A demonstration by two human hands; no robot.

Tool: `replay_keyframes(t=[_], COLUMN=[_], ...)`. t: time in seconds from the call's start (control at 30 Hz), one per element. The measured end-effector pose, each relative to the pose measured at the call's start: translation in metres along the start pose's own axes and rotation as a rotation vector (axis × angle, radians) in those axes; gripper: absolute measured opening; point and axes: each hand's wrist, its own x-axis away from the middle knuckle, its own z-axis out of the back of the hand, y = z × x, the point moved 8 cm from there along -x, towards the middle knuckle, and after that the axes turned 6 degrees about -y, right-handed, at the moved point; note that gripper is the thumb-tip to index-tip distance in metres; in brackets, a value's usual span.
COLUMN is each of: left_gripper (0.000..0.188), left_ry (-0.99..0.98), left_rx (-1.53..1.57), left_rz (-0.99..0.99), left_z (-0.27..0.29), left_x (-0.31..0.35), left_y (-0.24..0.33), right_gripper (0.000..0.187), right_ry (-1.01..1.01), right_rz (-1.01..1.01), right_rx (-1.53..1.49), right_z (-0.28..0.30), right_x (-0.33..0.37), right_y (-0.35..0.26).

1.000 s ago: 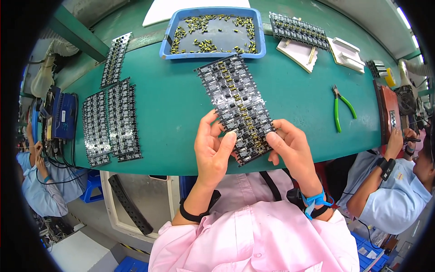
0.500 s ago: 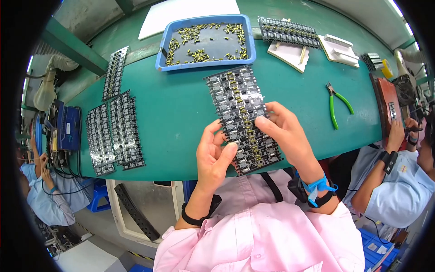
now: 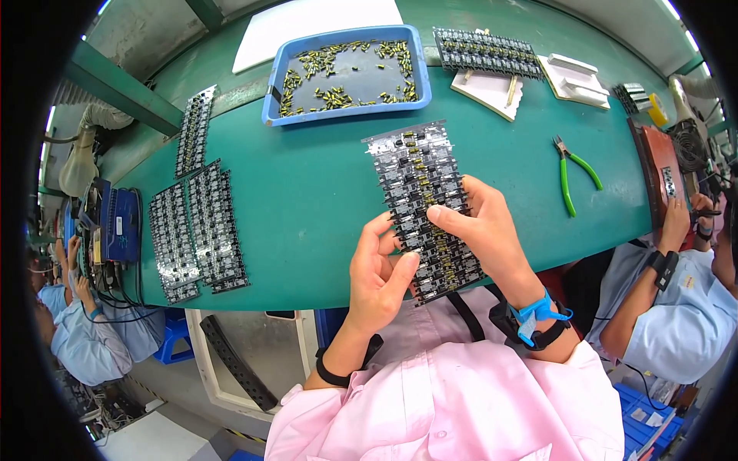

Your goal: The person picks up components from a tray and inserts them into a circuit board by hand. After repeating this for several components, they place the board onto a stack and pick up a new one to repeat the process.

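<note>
Between my two hands a black circuit board panel (image 3: 406, 165), crowded with small parts, is held tilted above the table's near edge. Small black-and-yellow cylinders run in a line down its middle. My left hand (image 3: 379, 280) grips its left edge, thumb on the lower part and fingers partly hidden behind. My right hand (image 3: 492, 238) holds the right edge, with the thumb pressed on the face near the middle row. Beyond the panel stands a blue tray (image 3: 350, 114) with many loose black-and-yellow cylindrical components (image 3: 334, 97).
More board panels (image 3: 209, 223) lie at the left, and another panel (image 3: 488, 54) rests on a white block at the back. Green-handled cutters (image 3: 570, 173) lie to the right. Co-workers sit on both sides; one person's hand (image 3: 674, 223) is by a red-brown box (image 3: 653, 165).
Both hands and the panel have shifted slightly right and toward me, and the panel's far end has moved away from the tray. My right thumb has slid a little left across the panel's face.
</note>
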Motion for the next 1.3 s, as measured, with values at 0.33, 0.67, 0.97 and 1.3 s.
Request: replay_keyframes(t=[0.33,0.67,0.97,1.3], left_gripper=[0.04,0.041,0.041,0.042], left_ry=[0.033,0.004,-0.045,-0.04], left_rx=[0.007,-0.003,-0.013,-0.012], left_rz=[0.011,0.035,0.026,0.026], left_z=[0.001,0.002,-0.006,-0.008], left_x=[-0.004,0.0,0.001,0.004], left_y=[0.006,0.001,0.001,0.0], right_gripper=[0.028,0.03,0.03,0.031], right_ry=[-0.082,-0.042,-0.041,-0.06], right_rz=[-0.034,-0.036,0.022,0.122], right_rx=[-0.134,-0.106,-0.122,-0.15], right_z=[-0.006,0.002,0.002,-0.001], right_x=[0.0,-0.007,-0.012,-0.014], right_y=[-0.006,-0.006,-0.015,-0.017])
